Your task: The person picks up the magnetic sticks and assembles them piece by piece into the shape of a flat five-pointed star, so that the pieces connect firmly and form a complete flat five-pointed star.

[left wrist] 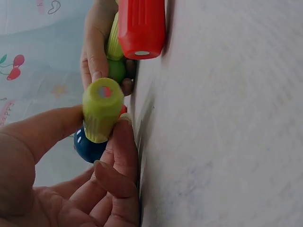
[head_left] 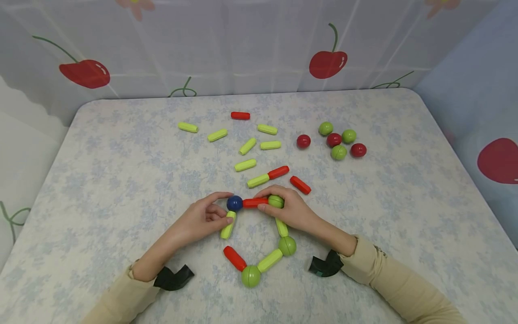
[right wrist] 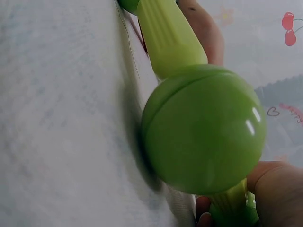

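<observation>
My left hand [head_left: 201, 219] pinches a yellow-green rod [left wrist: 102, 113] between thumb and fingers, just below the dark blue ball [head_left: 234, 203] it joins. A red rod [head_left: 252, 203] runs from that ball to a green ball [head_left: 276, 200], which my right hand [head_left: 294, 210] grips, thumb at the red rod's end. Down from there, a yellow-green rod [head_left: 282, 228], a second green ball [right wrist: 203, 130], another yellow-green rod [head_left: 270, 261], a third green ball [head_left: 251, 276] and a red rod [head_left: 234, 258] follow in a chain. A gap separates this red rod's free end from the left rod.
Beyond the hands lie a joined yellow-green and red pair [head_left: 258, 181], a loose red rod [head_left: 300, 185], several yellow-green rods [head_left: 245, 165] and a far red rod [head_left: 240, 115]. Red balls [head_left: 303, 141] and green balls [head_left: 338, 152] cluster at the back right. Cloth covers the table [head_left: 101, 180].
</observation>
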Tool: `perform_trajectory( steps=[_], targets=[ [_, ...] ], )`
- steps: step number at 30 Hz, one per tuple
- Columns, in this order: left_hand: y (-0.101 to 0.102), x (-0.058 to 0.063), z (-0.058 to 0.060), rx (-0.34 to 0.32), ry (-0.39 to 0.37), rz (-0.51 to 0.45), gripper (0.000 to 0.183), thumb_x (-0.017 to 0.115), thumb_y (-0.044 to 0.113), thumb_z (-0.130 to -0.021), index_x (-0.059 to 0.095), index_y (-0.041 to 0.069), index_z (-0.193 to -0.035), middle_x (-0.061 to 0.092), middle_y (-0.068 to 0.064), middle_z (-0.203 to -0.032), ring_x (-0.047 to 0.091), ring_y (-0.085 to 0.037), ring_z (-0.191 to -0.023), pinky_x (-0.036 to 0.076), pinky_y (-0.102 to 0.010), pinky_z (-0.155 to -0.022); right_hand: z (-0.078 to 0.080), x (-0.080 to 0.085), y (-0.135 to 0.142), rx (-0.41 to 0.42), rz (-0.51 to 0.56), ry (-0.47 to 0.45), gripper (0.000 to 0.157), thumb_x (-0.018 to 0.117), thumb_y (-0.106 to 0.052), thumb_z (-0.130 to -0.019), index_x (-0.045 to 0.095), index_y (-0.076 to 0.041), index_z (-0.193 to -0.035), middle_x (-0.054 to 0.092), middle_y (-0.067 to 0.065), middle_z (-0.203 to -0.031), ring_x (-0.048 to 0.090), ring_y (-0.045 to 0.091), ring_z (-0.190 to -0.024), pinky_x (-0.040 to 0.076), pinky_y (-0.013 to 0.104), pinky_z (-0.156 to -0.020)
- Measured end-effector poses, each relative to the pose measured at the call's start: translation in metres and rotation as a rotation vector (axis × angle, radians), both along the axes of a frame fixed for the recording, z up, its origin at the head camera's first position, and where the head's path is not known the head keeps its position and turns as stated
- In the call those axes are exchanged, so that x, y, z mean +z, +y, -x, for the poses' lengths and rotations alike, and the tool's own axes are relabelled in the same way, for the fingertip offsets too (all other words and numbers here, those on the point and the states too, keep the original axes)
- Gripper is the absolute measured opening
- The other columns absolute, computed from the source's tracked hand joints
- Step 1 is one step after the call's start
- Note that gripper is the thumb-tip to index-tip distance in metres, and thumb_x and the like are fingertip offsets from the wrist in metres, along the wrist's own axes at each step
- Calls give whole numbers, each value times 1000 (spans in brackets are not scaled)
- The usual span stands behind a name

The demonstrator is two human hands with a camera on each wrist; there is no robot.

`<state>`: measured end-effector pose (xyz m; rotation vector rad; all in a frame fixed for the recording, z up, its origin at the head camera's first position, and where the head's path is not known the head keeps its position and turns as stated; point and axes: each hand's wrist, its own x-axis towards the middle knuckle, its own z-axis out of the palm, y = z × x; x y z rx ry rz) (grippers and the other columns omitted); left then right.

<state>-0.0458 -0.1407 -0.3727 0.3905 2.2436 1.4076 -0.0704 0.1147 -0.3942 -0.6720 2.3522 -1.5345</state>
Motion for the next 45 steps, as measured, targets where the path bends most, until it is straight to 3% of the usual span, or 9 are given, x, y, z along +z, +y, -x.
perform_trajectory(
  steps=[11, 17, 19, 21, 25, 28, 33, 39, 45],
  targets=[
    [-1, -3, 1, -41, 40, -24, 58, 72, 7, -83, 45, 3, -135, 61, -4, -88, 60, -17, -75, 50, -27, -65, -2, 1, -1, -26, -115, 96, 21, 70, -13, -85, 69, -13, -107, 61, -7, -108, 50, 12, -103, 40, 35, -86],
    [-3, 5, -2, -52, 298, 69, 62, 76, 8, -79, 48, 9, -134, 54, -4, -101, 52, -16, -79, 45, -27, -60, 0, 0, -1, -7, -127, 160, 19, 71, -13, -85, 69, -12, -104, 61, -8, -102, 49, 11, -100, 41, 33, -86],
    [-2, 13, -7, -112, 386, 74, 58, 77, 7, -78, 53, 10, -131, 54, -2, -99, 50, -14, -76, 43, -27, -58, 0, -1, -2, -2, -124, 175, 19, 71, -13, -85, 69, -13, -103, 61, -8, -100, 49, 11, -99, 41, 33, -86],
    [1, 20, -13, -232, 400, 52, 51, 76, 6, -79, 58, 10, -126, 58, 1, -98, 50, -10, -71, 44, -25, -57, 0, -1, -1, -2, -120, 174, 19, 71, -13, -85, 70, -13, -103, 61, -8, -100, 49, 11, -100, 41, 33, -86],
    [10, 23, -27, -509, 328, 46, 36, 70, 5, -84, 64, 7, -119, 63, 3, -103, 49, 2, -65, 44, -17, -58, 1, -2, -1, -7, -116, 166, 18, 71, -14, -85, 70, -14, -103, 62, -9, -102, 49, 12, -102, 40, 34, -87],
    [14, 18, -33, -601, 301, 62, 29, 69, 3, -85, 67, 8, -114, 64, 5, -104, 51, 4, -70, 44, -13, -62, 1, -3, -1, -14, -113, 157, 18, 71, -15, -85, 70, -15, -103, 62, -10, -102, 49, 12, -102, 40, 34, -87],
    [13, 10, -36, -617, 324, 25, 23, 67, 2, -85, 70, 13, -106, 64, 11, -100, 56, 2, -87, 45, -14, -71, 1, -2, 0, -17, -111, 154, 19, 71, -15, -85, 70, -14, -103, 63, -9, -102, 49, 13, -103, 40, 35, -87],
    [5, 5, -40, -548, 367, 37, 22, 66, 3, -86, 71, 12, -106, 64, 9, -104, 58, -3, -97, 46, -18, -79, 1, -1, 0, -13, -109, 152, 18, 72, -15, -85, 70, -14, -103, 63, -9, -102, 49, 12, -102, 40, 34, -86],
    [3, 6, -44, -540, 507, 127, 22, 69, 4, -85, 71, 12, -105, 65, 7, -106, 59, -5, -97, 46, -20, -81, 1, -2, -1, -11, -106, 149, 18, 71, -15, -85, 70, -14, -103, 63, -10, -100, 49, 12, -102, 40, 34, -87]
  ],
)
